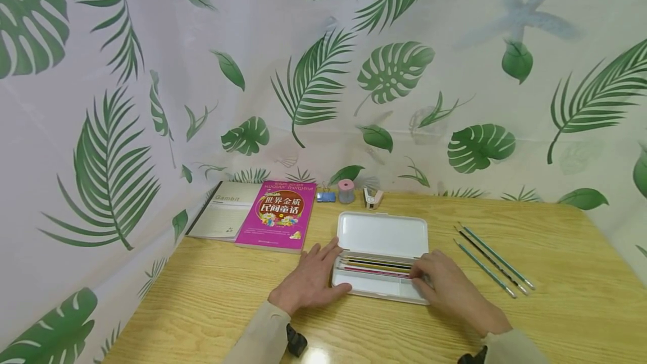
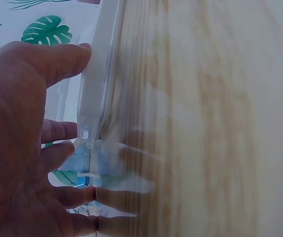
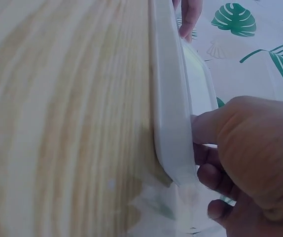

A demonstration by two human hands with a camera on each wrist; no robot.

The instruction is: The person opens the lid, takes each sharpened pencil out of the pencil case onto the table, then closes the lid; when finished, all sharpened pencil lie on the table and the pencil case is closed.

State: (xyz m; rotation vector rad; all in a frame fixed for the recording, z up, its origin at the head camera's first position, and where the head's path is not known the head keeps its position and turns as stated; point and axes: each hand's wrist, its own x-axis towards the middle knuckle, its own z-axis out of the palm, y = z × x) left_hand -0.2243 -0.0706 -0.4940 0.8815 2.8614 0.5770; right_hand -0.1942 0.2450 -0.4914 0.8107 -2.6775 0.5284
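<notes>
An open white pencil case (image 1: 382,235) lies on the table with its lid tipped back. Inside its rear part, several pencils (image 1: 376,263) lie lengthwise in a row, a red pencil (image 1: 374,272) nearest the front. My left hand (image 1: 313,278) rests at the case's left end, fingers spread and thumb against the front corner; in the left wrist view the thumb touches the white wall (image 2: 99,74). At the right end, my right hand (image 1: 447,282) has curled fingers inside the case and pinches the red pencil's end, which the fingers mostly hide.
Three pencils (image 1: 487,263) lie on the table to the right. Behind left are a pink book (image 1: 275,229) and a grey notebook (image 1: 222,212). A blue box (image 1: 326,197), a pink-topped spool (image 1: 346,192) and a small stapler (image 1: 373,198) stand along the back, before a leaf-patterned curtain.
</notes>
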